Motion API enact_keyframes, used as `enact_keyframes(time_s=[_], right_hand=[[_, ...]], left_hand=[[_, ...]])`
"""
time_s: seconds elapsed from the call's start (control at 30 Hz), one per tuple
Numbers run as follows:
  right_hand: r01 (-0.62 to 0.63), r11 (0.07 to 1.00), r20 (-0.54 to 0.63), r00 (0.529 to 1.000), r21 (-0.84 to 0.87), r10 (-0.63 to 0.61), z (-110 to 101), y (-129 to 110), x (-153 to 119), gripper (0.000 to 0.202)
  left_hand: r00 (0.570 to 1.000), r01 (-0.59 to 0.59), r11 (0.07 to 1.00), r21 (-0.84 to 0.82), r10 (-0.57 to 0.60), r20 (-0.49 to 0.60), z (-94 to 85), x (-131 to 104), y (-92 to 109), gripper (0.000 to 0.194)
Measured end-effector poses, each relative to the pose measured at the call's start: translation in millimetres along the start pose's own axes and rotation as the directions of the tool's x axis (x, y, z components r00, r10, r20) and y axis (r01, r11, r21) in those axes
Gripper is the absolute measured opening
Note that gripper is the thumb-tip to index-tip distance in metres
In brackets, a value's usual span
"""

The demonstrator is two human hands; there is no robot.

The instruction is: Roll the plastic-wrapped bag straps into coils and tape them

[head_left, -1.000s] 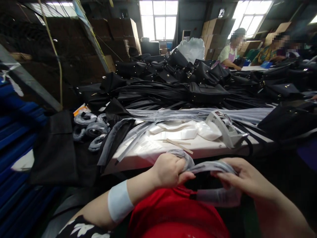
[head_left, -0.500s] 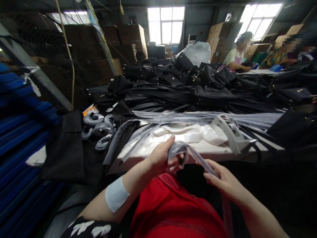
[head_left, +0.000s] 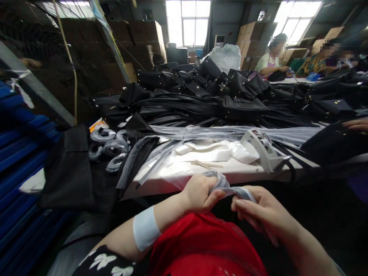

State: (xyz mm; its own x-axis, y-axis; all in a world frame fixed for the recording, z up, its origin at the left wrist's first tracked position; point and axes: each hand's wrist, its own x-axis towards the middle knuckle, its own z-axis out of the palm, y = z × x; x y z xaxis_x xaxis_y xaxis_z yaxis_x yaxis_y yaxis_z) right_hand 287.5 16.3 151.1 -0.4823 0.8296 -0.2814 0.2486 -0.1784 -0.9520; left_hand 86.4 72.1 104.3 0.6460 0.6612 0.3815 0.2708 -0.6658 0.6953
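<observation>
A grey, plastic-wrapped strap (head_left: 220, 181) is looped into a small coil at the table's front edge. My left hand (head_left: 199, 193) is closed round the coil, its back turned up and thumb pointing right. Just to the right, my right hand (head_left: 255, 209) pinches the strap's running length between thumb and fingers. A short stretch of strap spans the two hands. Several finished-looking coils (head_left: 115, 145) of the same wrapped strap lie at the table's left. Long wrapped straps (head_left: 198, 132) stretch across the table behind my hands.
White sheets (head_left: 204, 151) and thin strips lie ahead, beside a grey tape-dispenser-like device (head_left: 260, 151). Black bags (head_left: 244, 105) are heaped behind. Blue slats (head_left: 25, 153) stand left. Another person's hand (head_left: 356, 124) touches a black bag at right; people sit at the back right.
My left hand has rolled over, back now up, over the coil. My right hand has come closer to it. The view has shifted slightly, and another person's hand shows more at the right.
</observation>
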Motion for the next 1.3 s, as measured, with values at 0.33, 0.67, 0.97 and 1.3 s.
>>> enact_keyframes(time_s=[0.33,0.67,0.97,1.3], right_hand=[[0.101,0.69,-0.017,0.987,-0.717,-0.162,-21.8,20.0,15.8,0.036],[0.245,0.969,-0.292,0.924,-0.041,-0.247,33.0,60.3,43.8,0.059],[0.277,0.938,-0.238,0.916,-0.206,-0.323,-7.4,48.7,28.0,0.039],[0.139,0.862,0.047,0.99,-0.487,-0.133,1.7,69.1,19.2,0.04]], left_hand=[[0.84,0.511,0.841,-0.177,-0.444,0.31,-15.3,-13.4,-6.3,0.068],[0.868,0.404,-0.07,-0.912,-0.284,0.407,6.9,-0.6,-1.8,0.078],[0.835,0.294,0.271,-0.917,-0.539,0.108,28.8,-6.2,-11.5,0.052],[0.91,0.412,0.829,-0.379,-0.393,0.129,35.1,-16.4,-2.2,0.038]])
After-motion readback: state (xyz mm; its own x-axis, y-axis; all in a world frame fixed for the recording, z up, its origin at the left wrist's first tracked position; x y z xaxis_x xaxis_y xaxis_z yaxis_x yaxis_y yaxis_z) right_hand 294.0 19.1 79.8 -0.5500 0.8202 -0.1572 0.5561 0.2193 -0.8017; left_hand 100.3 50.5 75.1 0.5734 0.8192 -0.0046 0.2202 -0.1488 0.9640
